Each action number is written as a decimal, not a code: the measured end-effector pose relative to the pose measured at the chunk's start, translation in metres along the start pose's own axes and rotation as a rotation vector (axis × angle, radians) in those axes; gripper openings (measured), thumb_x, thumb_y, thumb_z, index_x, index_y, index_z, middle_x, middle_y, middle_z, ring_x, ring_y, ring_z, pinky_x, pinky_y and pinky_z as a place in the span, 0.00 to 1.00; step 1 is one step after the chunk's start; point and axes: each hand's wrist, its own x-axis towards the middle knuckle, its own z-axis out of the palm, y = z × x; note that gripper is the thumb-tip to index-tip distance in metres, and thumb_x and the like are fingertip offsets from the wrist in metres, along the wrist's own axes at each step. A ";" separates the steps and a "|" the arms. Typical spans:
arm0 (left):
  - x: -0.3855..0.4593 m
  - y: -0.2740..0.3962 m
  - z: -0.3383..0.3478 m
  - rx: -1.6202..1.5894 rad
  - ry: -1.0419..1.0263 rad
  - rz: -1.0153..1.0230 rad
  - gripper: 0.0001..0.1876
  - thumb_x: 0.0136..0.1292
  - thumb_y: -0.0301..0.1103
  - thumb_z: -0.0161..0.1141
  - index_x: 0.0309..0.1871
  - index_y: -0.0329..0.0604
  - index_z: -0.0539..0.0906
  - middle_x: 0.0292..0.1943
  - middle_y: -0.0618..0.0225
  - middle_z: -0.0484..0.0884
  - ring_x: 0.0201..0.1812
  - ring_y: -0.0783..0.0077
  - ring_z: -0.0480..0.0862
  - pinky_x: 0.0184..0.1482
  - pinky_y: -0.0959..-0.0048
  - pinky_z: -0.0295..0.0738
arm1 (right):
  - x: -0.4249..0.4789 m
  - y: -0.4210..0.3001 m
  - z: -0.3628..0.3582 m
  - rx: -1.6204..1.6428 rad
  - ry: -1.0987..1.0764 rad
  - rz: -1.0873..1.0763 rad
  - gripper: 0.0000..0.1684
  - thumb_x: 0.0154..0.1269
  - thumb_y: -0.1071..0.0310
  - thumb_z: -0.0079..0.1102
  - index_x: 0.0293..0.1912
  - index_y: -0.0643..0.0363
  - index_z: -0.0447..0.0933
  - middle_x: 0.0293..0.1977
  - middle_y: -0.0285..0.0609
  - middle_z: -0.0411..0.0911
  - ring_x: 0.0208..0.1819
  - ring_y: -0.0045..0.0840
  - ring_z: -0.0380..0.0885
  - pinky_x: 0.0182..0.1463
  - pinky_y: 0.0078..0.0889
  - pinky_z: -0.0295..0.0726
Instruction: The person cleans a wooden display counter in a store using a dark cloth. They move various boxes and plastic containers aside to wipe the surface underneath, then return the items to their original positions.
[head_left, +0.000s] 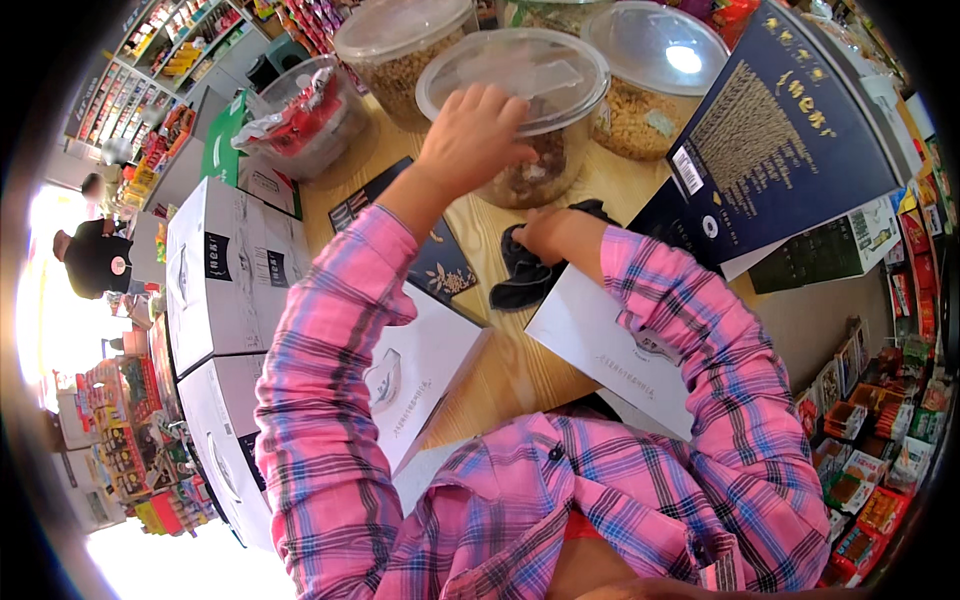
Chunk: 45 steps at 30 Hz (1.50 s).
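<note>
My left hand (480, 135), fingers apart and slightly blurred, is at the near left side of a round clear plastic tub (551, 169). Its fingers overlap the transparent lid (562, 60); whether they touch it I cannot tell. Dark brown food pieces show through the tub's wall. Just in front of that tub, my right hand (551, 234) has its fingers curled on a crumpled black cloth (517, 289). The cloth lies on the wooden tabletop (480, 225), partly hidden under the hand. A dark blue printed box or card (442, 259) lies beneath my left forearm.
Other lidded tubs of food (405, 67) (645, 112) stand behind. An uncovered tub with red packets (307, 120) is at left, above stacked white cartons (225, 277). White boxes (420, 375) (600, 345) lie near my body; a navy box (772, 142) stands right. A person (97, 259) is far left.
</note>
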 end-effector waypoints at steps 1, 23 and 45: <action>-0.003 -0.005 0.001 -0.026 -0.010 0.016 0.24 0.49 0.49 0.69 0.43 0.47 0.75 0.39 0.66 0.74 0.45 0.59 0.76 0.46 0.62 0.71 | -0.004 -0.003 -0.002 0.022 0.005 -0.013 0.27 0.52 0.70 0.66 0.55 0.55 0.75 0.58 0.55 0.72 0.57 0.47 0.76 0.57 0.45 0.77; 0.034 -0.085 -0.031 -0.290 -0.207 -0.086 0.19 0.53 0.47 0.66 0.36 0.39 0.77 0.36 0.52 0.81 0.42 0.47 0.80 0.42 0.54 0.73 | 0.036 0.048 -0.008 -0.035 -0.407 0.212 0.39 0.59 0.59 0.53 0.66 0.73 0.61 0.59 0.58 0.72 0.58 0.44 0.75 0.58 0.39 0.75; 0.051 -0.085 -0.017 -0.338 -0.255 -0.047 0.22 0.52 0.50 0.67 0.39 0.40 0.80 0.35 0.51 0.83 0.41 0.48 0.82 0.41 0.54 0.76 | 0.023 -0.033 0.012 -0.621 0.285 0.403 0.14 0.61 0.65 0.53 0.39 0.61 0.84 0.40 0.53 0.75 0.42 0.43 0.73 0.30 0.49 0.77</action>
